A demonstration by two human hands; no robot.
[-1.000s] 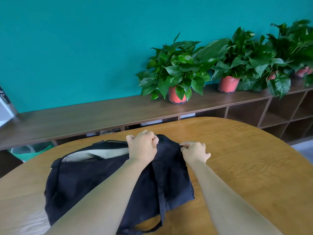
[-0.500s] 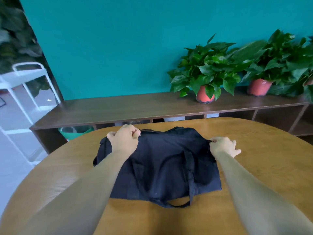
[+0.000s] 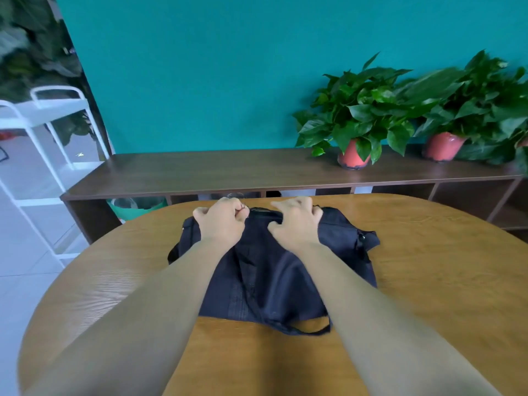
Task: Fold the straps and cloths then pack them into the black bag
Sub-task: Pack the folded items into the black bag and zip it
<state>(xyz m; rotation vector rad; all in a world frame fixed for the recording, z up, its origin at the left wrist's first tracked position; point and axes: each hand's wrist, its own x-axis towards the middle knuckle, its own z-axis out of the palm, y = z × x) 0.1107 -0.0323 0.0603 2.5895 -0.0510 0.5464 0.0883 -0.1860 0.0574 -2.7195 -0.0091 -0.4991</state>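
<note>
Here, on a table (image 3: 434, 270), the left hand (image 3: 221, 222) pinches the far edge of the black bag (image 3: 274, 270); the right hand (image 3: 297, 222) curls over it.

We find bare wood on the desk (image 3: 428, 267) to the left, right and near side of the black bag (image 3: 274, 267), which fills the middle. Its strap loop (image 3: 300, 330) trails toward us. Our left hand (image 3: 221, 224) and right hand (image 3: 295, 221) grip the bag's far edge, with our forearms crossing the near middle. Just past the desk's far rim stands a low shelf (image 3: 228, 170), with potted plants (image 3: 354, 132) on its right end and a white rack (image 3: 43, 110) off left.
</note>
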